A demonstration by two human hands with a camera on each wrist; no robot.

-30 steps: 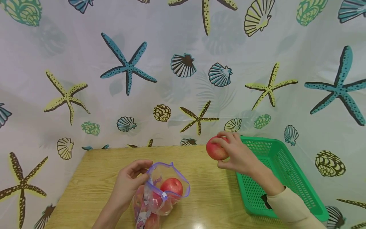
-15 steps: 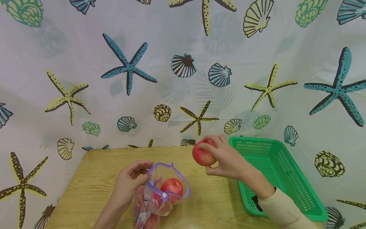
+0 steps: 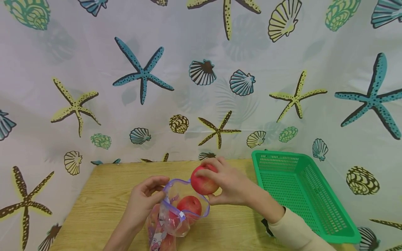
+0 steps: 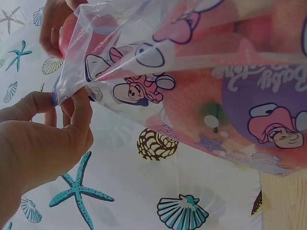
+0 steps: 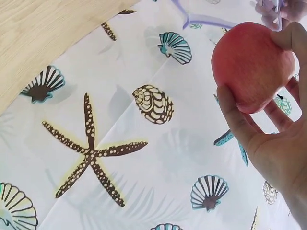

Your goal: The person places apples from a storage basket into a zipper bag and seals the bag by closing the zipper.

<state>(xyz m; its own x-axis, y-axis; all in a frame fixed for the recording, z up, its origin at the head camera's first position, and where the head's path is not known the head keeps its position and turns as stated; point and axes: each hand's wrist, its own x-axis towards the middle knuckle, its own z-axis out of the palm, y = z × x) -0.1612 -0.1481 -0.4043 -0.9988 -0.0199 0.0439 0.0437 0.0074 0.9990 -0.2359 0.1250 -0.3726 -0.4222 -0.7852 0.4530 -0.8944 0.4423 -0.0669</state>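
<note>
My left hand [image 3: 141, 198] pinches the purple-edged rim of a clear zip bag [image 3: 172, 226] printed with cartoon figures. The left wrist view shows thumb and fingers on the corner of this bag [image 4: 129, 72]. Inside are several red apples, one of them [image 3: 190, 205] visible through the mouth, which stands wide. My right hand [image 3: 230, 183] holds another red apple [image 3: 203, 182] with curled fingers and thumb, at the right side of the bag's mouth. From the right wrist, that apple [image 5: 252, 67] appears gripped between thumb and fingers, the purple rim behind it.
A green plastic basket [image 3: 333, 198] with perforated walls stands at the right, beyond my right forearm. The wooden table [image 3: 106, 195] meets a white curtain [image 3: 176, 101] printed with starfish and shells at the back and sides.
My right hand has carried the apple leftward and down, from beside the green basket to the bag's mouth. The left hand and the bag have stayed nearly still.
</note>
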